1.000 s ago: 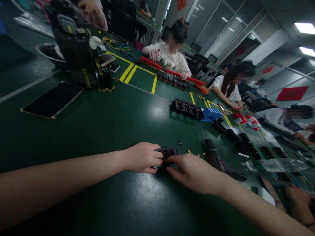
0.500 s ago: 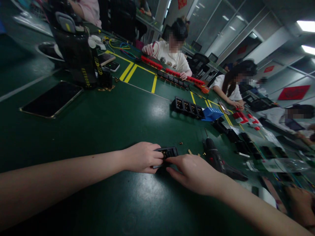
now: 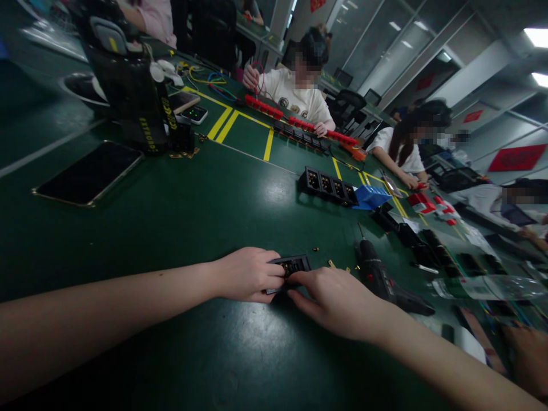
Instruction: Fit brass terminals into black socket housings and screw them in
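Green worktop [image 3: 184,228], our left hand [image 3: 248,275] gripping a black box [image 3: 300,264], our right hand [image 3: 338,299] half-curled, fingertips at the box's upturned open face, any pinch hidden, long axis left-to-right.

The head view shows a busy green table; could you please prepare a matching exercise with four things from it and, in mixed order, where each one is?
Things
1. left hand
2. power drill
3. large phone
4. blue part

Places
A. at the right end of the black four-bay block
B. flat on the green table, at the left of the picture
C. at the left end of the small black housing, holding it
D. just beyond the right forearm

Pairs: 1-C, 2-D, 3-B, 4-A
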A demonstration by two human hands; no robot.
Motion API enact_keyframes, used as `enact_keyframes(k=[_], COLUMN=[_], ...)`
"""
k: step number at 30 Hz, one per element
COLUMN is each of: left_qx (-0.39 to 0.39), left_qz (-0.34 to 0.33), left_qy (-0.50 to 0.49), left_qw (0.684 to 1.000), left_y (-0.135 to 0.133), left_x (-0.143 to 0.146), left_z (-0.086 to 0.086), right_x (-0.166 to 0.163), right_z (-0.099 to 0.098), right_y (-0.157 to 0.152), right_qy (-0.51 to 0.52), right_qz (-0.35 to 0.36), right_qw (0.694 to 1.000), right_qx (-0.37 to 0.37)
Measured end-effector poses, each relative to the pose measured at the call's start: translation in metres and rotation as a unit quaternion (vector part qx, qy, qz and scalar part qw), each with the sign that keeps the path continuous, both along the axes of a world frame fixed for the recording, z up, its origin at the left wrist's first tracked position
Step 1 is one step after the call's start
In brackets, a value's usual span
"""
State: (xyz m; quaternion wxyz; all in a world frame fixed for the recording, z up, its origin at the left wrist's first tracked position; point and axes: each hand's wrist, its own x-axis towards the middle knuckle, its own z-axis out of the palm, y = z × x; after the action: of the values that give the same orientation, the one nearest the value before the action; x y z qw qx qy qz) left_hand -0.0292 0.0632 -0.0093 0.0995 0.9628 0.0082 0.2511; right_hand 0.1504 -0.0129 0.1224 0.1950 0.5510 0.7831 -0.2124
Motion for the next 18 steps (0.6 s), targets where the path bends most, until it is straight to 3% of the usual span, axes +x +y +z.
enact_keyframes(k=[7, 18], left_qx=[0.001, 0.007], left_qz=[0.004, 0.001], left_qy=[0.006, -0.009], left_qw=[1.000, 1.000], left_y=[-0.0002, 0.0003], left_x=[0.0004, 0.0005], left_z=[-0.0024, -0.0026], right_x=[-0.0023, 0.0025], right_z=[0.0006, 0.0013], right_y=[-0.0021, -0.0015], right_qy=[-0.030, 0.011], right_qz=[0.008, 0.001], right_qw=[0.999, 1.000], right_qx=[0.014, 0.012])
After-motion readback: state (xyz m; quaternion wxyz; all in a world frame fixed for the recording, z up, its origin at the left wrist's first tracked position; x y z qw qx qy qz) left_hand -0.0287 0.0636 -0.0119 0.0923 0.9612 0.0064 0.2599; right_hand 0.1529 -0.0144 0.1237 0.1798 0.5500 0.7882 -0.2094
